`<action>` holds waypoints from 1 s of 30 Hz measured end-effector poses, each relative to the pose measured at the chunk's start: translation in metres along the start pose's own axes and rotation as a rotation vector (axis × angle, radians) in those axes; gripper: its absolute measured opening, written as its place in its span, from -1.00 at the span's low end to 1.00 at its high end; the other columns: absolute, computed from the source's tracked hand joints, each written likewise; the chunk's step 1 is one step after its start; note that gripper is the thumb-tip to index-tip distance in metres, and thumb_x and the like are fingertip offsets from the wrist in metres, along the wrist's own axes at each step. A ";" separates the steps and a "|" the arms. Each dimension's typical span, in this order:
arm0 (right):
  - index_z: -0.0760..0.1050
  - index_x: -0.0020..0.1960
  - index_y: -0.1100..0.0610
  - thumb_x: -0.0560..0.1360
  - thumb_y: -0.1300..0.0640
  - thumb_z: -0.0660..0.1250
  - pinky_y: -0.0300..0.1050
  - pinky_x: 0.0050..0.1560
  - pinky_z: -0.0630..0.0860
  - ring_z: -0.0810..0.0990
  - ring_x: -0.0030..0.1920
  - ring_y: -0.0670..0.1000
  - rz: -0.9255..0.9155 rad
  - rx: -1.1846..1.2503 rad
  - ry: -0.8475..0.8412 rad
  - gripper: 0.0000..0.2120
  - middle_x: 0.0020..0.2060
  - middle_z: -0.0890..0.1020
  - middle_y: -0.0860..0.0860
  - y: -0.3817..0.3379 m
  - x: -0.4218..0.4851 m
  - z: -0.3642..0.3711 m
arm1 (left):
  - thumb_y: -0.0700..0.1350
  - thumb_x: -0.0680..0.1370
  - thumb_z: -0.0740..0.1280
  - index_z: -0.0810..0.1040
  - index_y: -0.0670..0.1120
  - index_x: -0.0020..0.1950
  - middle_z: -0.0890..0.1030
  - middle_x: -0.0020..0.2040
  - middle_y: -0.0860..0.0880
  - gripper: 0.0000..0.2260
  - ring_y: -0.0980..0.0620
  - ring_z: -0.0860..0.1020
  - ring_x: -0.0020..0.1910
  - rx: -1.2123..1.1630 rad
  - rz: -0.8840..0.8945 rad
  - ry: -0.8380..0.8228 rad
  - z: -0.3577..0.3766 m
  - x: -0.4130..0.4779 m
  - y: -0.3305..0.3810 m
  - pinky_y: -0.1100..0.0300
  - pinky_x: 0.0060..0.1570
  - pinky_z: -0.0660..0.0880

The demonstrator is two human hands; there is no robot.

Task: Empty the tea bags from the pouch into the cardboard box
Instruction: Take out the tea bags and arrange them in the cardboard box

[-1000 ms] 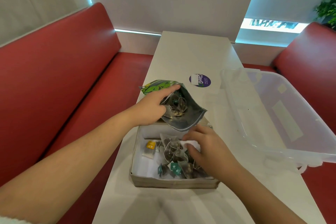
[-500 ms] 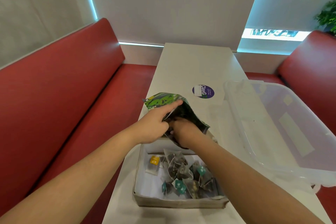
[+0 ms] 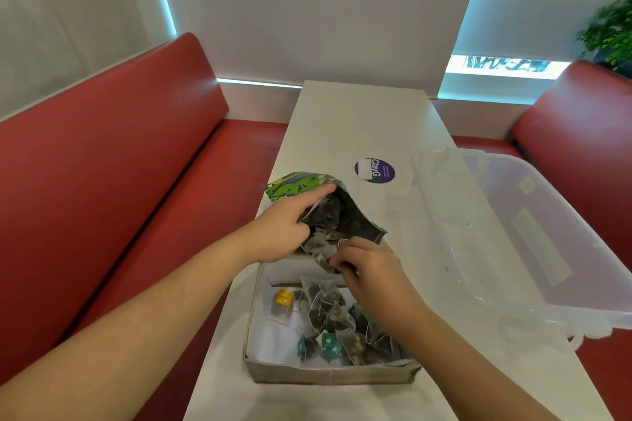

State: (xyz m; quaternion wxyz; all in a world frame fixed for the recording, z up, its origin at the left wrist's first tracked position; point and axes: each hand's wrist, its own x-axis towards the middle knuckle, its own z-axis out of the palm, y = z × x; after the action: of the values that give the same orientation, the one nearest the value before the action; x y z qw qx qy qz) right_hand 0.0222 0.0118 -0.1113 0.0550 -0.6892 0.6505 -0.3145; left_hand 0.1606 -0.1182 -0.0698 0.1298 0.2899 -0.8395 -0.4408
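Note:
A green pouch (image 3: pixel 297 185) with a dark lining lies tilted at the far end of the cardboard box (image 3: pixel 328 375), its mouth facing me. My left hand (image 3: pixel 285 231) grips the pouch's left edge and holds the mouth wide. My right hand (image 3: pixel 364 268) is at the mouth, fingers pinched on pyramid tea bags (image 3: pixel 319 248) that hang out of the opening above the box. Several more tea bags (image 3: pixel 333 321) with teal tags lie inside the box, along with one yellow-tagged bag (image 3: pixel 282 301).
The narrow white table (image 3: pixel 355 123) runs away from me between red benches (image 3: pixel 102 164). A clear plastic bin (image 3: pixel 533 236) lies to the right of the box, overhanging the table edge. A round purple sticker (image 3: pixel 375 170) sits beyond the pouch.
My right hand went from the box into the pouch mouth, then drew back out toward the box with tea bags in its fingers. The left hand kept hold of the pouch.

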 end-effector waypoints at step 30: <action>0.62 0.06 0.14 0.50 0.29 0.30 -0.36 0.00 0.44 0.55 -0.04 -0.11 -0.002 0.035 -0.050 -0.81 0.00 0.61 -0.01 -0.006 0.004 -0.008 | -0.49 0.43 0.10 0.18 0.06 0.52 0.21 0.52 0.11 -0.26 0.21 0.12 0.49 -0.013 0.010 -0.037 -0.004 0.002 -0.004 0.34 0.42 0.07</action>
State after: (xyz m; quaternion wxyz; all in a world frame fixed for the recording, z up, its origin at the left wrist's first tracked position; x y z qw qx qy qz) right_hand 0.0231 0.0113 -0.1003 0.0830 -0.6965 0.6424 -0.3087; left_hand 0.1624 -0.1246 -0.0709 0.1183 0.2768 -0.8403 -0.4509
